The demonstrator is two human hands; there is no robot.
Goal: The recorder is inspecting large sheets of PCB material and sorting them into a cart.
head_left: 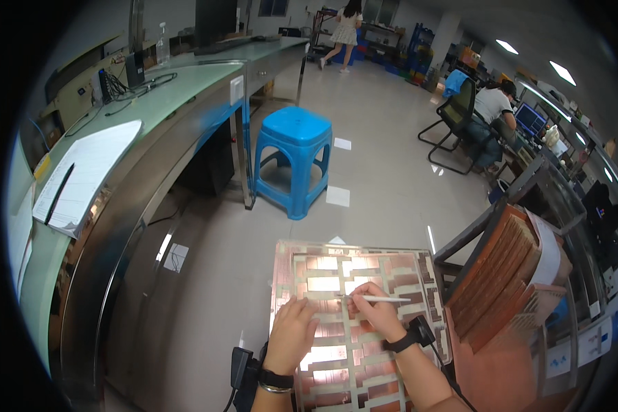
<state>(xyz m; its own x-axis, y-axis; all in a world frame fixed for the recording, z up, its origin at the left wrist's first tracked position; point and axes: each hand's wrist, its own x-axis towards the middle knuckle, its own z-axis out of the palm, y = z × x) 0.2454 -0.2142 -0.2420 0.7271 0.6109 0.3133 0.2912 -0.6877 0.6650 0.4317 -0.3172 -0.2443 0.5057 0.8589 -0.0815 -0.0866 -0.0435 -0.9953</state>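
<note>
A copper-coloured circuit panel with pale, stepped tracks lies before me at the lower middle. My left hand rests palm down on its left part, fingers stretched out. In a pinch grip, my right hand holds a slim white pen-shaped tool tilted low over the panel's middle. The tool's tip points left, at or close to the surface; contact is too small to make out. Both wrists wear dark bands with small black boxes and cables.
Copper panels stand stacked on edge at the right, by a metal rack. Beyond the panel is a blue stool. Along the left runs a bench bearing a notebook. One person sits at right; another walks far back.
</note>
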